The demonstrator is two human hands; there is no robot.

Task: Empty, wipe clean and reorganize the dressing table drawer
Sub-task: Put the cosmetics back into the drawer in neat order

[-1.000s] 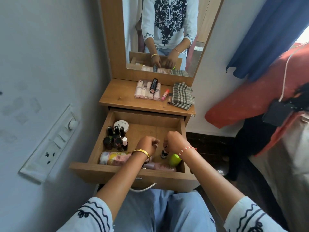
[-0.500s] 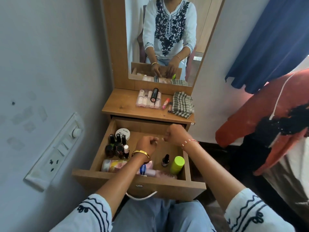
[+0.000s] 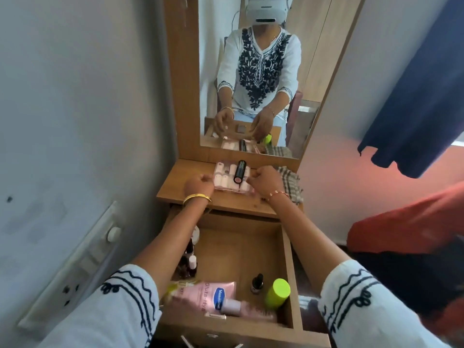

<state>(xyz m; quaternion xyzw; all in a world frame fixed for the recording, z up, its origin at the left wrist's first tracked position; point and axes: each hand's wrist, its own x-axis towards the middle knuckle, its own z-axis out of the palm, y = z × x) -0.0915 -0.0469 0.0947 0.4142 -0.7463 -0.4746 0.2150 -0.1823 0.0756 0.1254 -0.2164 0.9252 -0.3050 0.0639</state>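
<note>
The drawer (image 3: 288, 272) stands pulled out below the table top (image 3: 175, 187). Inside it lie a pink lotion tube (image 3: 213, 295), a lime-capped bottle (image 3: 277, 292), a small dark dropper bottle (image 3: 256, 283) and several nail polish bottles (image 3: 190, 262), partly hidden by my left arm. On the table top sits a clear case of small bottles (image 3: 229, 182) with a black tube (image 3: 239, 171) lying on it. My left hand (image 3: 199, 185) grips the case's left end and my right hand (image 3: 263, 183) grips its right end, fingers curled.
A checked cloth (image 3: 291, 184) lies on the table top just right of my right hand. The mirror (image 3: 251, 71) rises behind the case. A switchboard (image 3: 82, 262) sticks out of the left wall. A person in orange (image 3: 401, 229) stands at the right.
Both hands have left the drawer and risen to the table top, where they now hold the clear case at its two ends. The camera tilted upward.
</note>
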